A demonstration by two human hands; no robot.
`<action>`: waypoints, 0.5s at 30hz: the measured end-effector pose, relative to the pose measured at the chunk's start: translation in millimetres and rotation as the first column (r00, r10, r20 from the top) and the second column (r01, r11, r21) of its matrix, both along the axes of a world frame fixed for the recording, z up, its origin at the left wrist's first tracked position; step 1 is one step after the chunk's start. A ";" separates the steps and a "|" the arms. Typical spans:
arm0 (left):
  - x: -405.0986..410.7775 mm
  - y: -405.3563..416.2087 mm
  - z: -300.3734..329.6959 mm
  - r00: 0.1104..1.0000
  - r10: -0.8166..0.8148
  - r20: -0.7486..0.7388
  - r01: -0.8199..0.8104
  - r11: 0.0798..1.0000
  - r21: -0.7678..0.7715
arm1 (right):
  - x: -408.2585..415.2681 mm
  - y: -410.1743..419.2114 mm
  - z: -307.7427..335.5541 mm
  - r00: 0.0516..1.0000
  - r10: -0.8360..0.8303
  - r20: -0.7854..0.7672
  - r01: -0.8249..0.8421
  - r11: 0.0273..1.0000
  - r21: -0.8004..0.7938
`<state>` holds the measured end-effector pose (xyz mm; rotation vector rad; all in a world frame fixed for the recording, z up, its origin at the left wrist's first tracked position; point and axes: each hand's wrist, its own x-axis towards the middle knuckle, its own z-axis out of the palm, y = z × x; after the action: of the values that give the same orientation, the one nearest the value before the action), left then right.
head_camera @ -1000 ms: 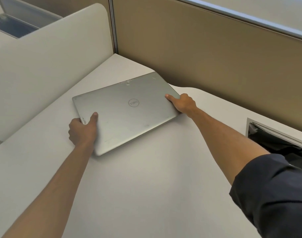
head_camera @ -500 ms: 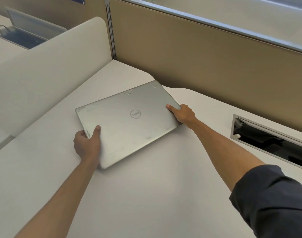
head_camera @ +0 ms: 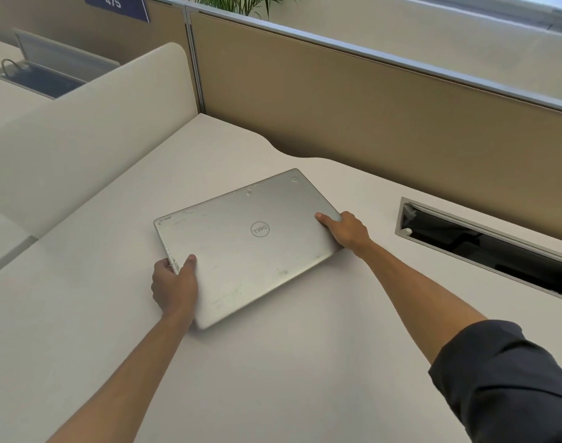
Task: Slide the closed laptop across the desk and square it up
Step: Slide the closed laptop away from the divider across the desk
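A closed silver laptop (head_camera: 241, 247) with a round logo lies flat on the white desk (head_camera: 273, 372), turned at an angle to the desk's edges. My left hand (head_camera: 174, 286) grips its near left corner, thumb on the lid and fingers wrapped round the edge. My right hand (head_camera: 347, 231) holds the right side edge, thumb pressed on the lid. Both arms are stretched out over the desk.
A tan partition wall (head_camera: 369, 116) runs along the desk's far edge. A white divider panel (head_camera: 81, 148) stands on the left. An open cable slot (head_camera: 484, 247) is cut into the desk at the right. Another desk with a tray (head_camera: 46, 75) lies beyond the divider.
The laptop has slid away from the far partition toward me and a little to the right, both hands keeping the same grip. The view has tilted up.
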<state>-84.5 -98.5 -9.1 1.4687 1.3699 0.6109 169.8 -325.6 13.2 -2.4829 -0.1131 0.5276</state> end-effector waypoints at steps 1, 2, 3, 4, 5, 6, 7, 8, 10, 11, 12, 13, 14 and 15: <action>-3.5 -4.1 0.4 1.000 -0.010 -0.005 0.010 1.000 0.003 | -3.7 -5.8 -0.6 1.000 -0.004 -0.003 0.004 1.000 0.001; -6.7 -8.0 0.8 1.000 -0.020 -0.010 0.021 1.000 0.009 | -7.3 -11.3 -1.0 1.000 -0.006 -0.005 0.006 1.000 0.000; -10.5 -12.0 1.1 0.999 -0.031 -0.016 0.032 0.999 0.014 | -11.5 -17.1 -1.5 1.000 -0.008 -0.005 0.008 1.000 -0.003; -14.4 -16.1 1.6 0.999 -0.042 -0.019 0.042 0.999 0.019 | -15.7 -22.7 -1.8 1.000 -0.010 -0.004 0.010 1.000 -0.005; -18.5 -20.3 2.0 0.998 -0.052 -0.020 0.053 0.998 0.020 | -20.0 -28.3 -2.0 1.000 -0.011 -0.001 0.011 1.000 -0.006; -22.3 -24.2 2.1 0.998 -0.062 -0.022 0.062 0.998 0.020 | -24.2 -33.7 -2.0 1.000 -0.013 0.004 0.013 1.000 -0.004; -26.1 -28.4 2.2 0.997 -0.069 -0.024 0.069 0.997 0.019 | -28.3 -39.1 -1.4 1.000 -0.014 0.010 0.014 1.000 -0.003; -30.0 -32.6 2.0 0.997 -0.075 -0.028 0.075 0.997 0.018 | -32.4 -44.3 -1.0 1.000 -0.017 0.015 0.017 1.000 -0.002; -37.7 -41.4 0.4 0.995 -0.091 -0.036 0.092 0.996 0.020 | -39.7 -54.2 -0.8 0.999 -0.032 0.021 0.032 0.999 0.004; -42.1 -46.2 -0.8 0.994 -0.099 -0.039 0.100 0.995 0.023 | -43.3 -59.1 -0.9 0.999 -0.036 0.024 0.036 0.999 0.006; -45.9 -50.7 -1.6 0.993 -0.108 -0.043 0.110 0.994 0.029 | -46.3 -63.6 -1.1 0.999 -0.040 0.027 0.040 0.999 0.009; -49.7 -54.9 -2.6 0.992 -0.120 -0.048 0.122 0.992 0.037 | -49.3 -68.5 -1.6 0.999 -0.046 0.029 0.046 0.999 0.011; -53.1 -58.6 -3.6 0.990 -0.129 -0.053 0.131 0.990 0.044 | -51.9 -73.3 -2.3 0.998 -0.051 0.028 0.050 0.999 0.013; -56.4 -62.3 -4.7 0.989 -0.135 -0.058 0.138 0.989 0.047 | -54.6 -78.4 -3.2 0.998 -0.053 0.027 0.053 0.999 0.013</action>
<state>-140.9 -160.8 -13.8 1.6162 1.2909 0.5254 115.3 -403.9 10.0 -2.4746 -0.0605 0.4698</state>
